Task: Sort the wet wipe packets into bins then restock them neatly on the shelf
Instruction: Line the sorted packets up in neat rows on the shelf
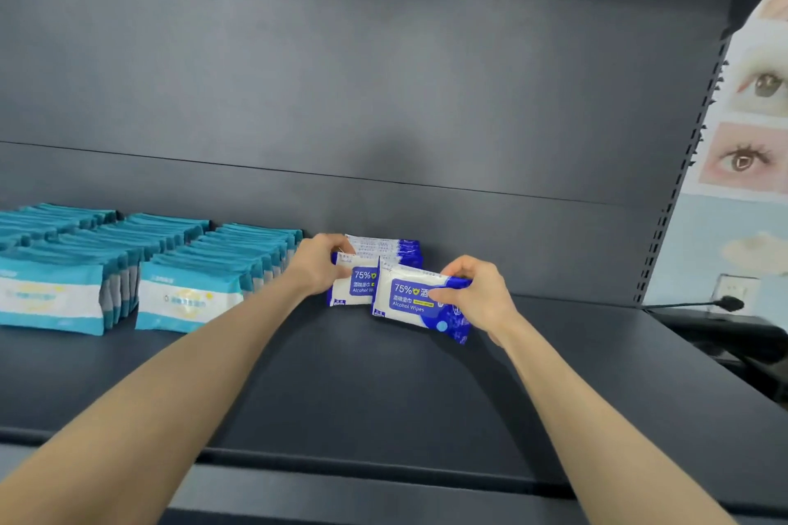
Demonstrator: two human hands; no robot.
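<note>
Fingers (458, 266) of your right hand (479, 296) pinch a blue packet (409, 305) near the back edge of the shelf (383, 388); your left hand (317, 266) grips the blue row (386, 246) there, beside teal packs (192, 273).

Teal-and-white plastic wipe packets (187, 298) stand in rows at left on the dark grey metal shelf (383, 388). Row of blue-and-white plastic alcohol wipe packets (383, 247) sits just right of them, left hand (317, 264) on its front. Extra blue-and-white packet (409, 303) in right hand (477, 294), before that row, offset right.

Teal packets (51, 298) run off the left edge, their print blurred
</note>
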